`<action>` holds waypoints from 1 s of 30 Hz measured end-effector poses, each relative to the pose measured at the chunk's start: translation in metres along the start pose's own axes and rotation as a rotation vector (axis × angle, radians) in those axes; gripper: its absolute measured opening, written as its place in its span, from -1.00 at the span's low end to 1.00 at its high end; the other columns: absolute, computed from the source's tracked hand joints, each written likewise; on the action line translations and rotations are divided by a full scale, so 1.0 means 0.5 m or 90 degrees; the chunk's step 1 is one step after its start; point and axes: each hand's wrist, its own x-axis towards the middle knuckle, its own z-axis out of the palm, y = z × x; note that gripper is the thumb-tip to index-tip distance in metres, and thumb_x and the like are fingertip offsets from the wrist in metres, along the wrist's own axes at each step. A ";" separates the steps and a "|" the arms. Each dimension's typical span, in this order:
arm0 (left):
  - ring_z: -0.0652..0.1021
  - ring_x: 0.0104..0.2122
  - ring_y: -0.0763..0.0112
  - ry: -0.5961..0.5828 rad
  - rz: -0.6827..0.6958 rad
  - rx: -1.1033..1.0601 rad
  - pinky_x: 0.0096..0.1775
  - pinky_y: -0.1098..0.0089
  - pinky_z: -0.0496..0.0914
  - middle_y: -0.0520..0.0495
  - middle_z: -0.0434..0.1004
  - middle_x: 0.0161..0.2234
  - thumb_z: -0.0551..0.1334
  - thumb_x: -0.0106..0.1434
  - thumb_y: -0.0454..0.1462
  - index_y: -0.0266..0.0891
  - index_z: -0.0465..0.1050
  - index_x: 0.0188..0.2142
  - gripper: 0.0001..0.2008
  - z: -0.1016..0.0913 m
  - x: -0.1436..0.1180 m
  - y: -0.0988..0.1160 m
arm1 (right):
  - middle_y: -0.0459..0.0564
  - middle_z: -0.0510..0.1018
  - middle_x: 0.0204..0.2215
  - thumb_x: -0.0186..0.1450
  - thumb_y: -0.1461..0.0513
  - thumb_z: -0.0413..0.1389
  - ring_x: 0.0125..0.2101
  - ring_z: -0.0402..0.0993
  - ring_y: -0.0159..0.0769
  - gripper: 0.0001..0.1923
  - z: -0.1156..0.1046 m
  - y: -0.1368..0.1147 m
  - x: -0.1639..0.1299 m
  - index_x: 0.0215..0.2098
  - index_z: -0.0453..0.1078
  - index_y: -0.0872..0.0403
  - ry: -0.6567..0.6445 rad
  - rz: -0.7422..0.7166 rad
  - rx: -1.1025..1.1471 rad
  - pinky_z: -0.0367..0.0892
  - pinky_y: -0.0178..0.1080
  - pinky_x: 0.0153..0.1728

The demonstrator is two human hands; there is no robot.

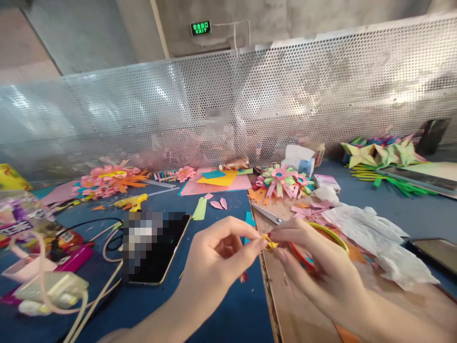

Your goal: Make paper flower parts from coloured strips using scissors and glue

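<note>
Pinching a small yellow piece [273,244] between fingertips drawn together, the left hand [221,252] and right hand [321,255] nearly meet; scissors [268,215] lie just beyond the grip, a phone [162,257] to its left.

Left grip [214,250] and right grip [317,255] are bare and slim-fingered, with forearms [174,307] uncovered.

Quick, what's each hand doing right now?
Left hand: closed, pinching a small yellow-orange paper piece.
Right hand: closed, pinching that same piece from the other side.
</note>
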 end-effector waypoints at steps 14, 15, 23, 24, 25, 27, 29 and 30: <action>0.21 -0.72 0.63 0.009 -0.191 -0.058 -0.68 0.56 0.03 0.14 0.19 -0.71 0.31 0.06 -0.06 -0.19 0.48 -0.38 -0.74 0.004 0.019 -0.022 | -0.17 0.36 -0.51 0.35 0.16 -0.04 -0.47 0.27 -0.45 -0.82 0.017 0.001 -0.004 -0.36 0.31 0.03 -0.098 0.299 0.188 0.21 -0.39 -0.45; 0.20 -0.72 0.63 0.009 -0.195 -0.059 -0.68 0.55 0.02 0.14 0.18 -0.71 0.31 0.05 -0.06 -0.19 0.50 -0.36 -0.74 0.004 0.021 -0.022 | -0.17 0.36 -0.51 0.35 0.15 -0.05 -0.48 0.27 -0.45 -0.81 0.017 0.000 -0.003 -0.36 0.31 0.03 -0.101 0.317 0.200 0.21 -0.39 -0.46; 0.15 -0.69 0.65 -0.026 -0.181 -0.115 -0.69 0.55 -0.06 0.12 0.15 -0.65 0.32 0.06 -0.11 -0.21 0.54 -0.40 -0.79 0.009 0.025 -0.023 | -0.15 0.37 -0.51 0.35 0.11 -0.05 -0.46 0.27 -0.42 -0.75 0.012 -0.001 0.005 -0.39 0.32 0.05 -0.124 0.337 0.206 0.20 -0.36 -0.44; 0.15 -0.68 0.66 -0.027 -0.183 -0.122 -0.69 0.55 -0.07 0.12 0.15 -0.65 0.32 0.06 -0.12 -0.21 0.54 -0.41 -0.79 0.010 0.025 -0.024 | -0.15 0.36 -0.51 0.35 0.11 -0.05 -0.46 0.27 -0.42 -0.75 0.012 -0.001 0.005 -0.40 0.32 0.05 -0.127 0.335 0.207 0.20 -0.36 -0.44; 0.15 -0.69 0.66 -0.028 -0.187 -0.125 -0.69 0.55 -0.08 0.12 0.15 -0.65 0.32 0.06 -0.12 -0.22 0.53 -0.41 -0.79 0.010 0.026 -0.025 | -0.15 0.36 -0.52 0.34 0.11 -0.05 -0.46 0.26 -0.41 -0.75 0.011 -0.001 0.006 -0.41 0.32 0.06 -0.130 0.334 0.207 0.19 -0.35 -0.44; 0.14 -0.69 0.66 -0.025 -0.195 -0.126 -0.68 0.54 -0.09 0.13 0.12 -0.66 0.32 0.06 -0.11 -0.23 0.52 -0.43 -0.78 0.011 0.027 -0.028 | -0.14 0.36 -0.52 0.35 0.12 -0.05 -0.46 0.27 -0.41 -0.75 0.012 -0.001 0.006 -0.41 0.31 0.06 -0.132 0.332 0.203 0.20 -0.35 -0.43; 0.12 -0.69 0.67 -0.018 -0.196 -0.123 -0.66 0.52 -0.09 0.13 0.12 -0.64 0.32 0.06 -0.10 -0.24 0.50 -0.44 -0.77 0.012 0.027 -0.032 | -0.15 0.36 -0.52 0.35 0.13 -0.05 -0.46 0.27 -0.42 -0.75 0.012 -0.001 0.007 -0.41 0.31 0.06 -0.129 0.326 0.196 0.20 -0.35 -0.43; 0.11 -0.68 0.68 -0.011 -0.196 -0.121 -0.65 0.52 -0.08 0.12 0.14 -0.62 0.32 0.06 -0.10 -0.24 0.50 -0.44 -0.77 0.012 0.027 -0.033 | -0.15 0.37 -0.52 0.34 0.13 -0.05 -0.46 0.27 -0.42 -0.76 0.013 -0.002 0.008 -0.41 0.32 0.05 -0.126 0.321 0.191 0.20 -0.36 -0.43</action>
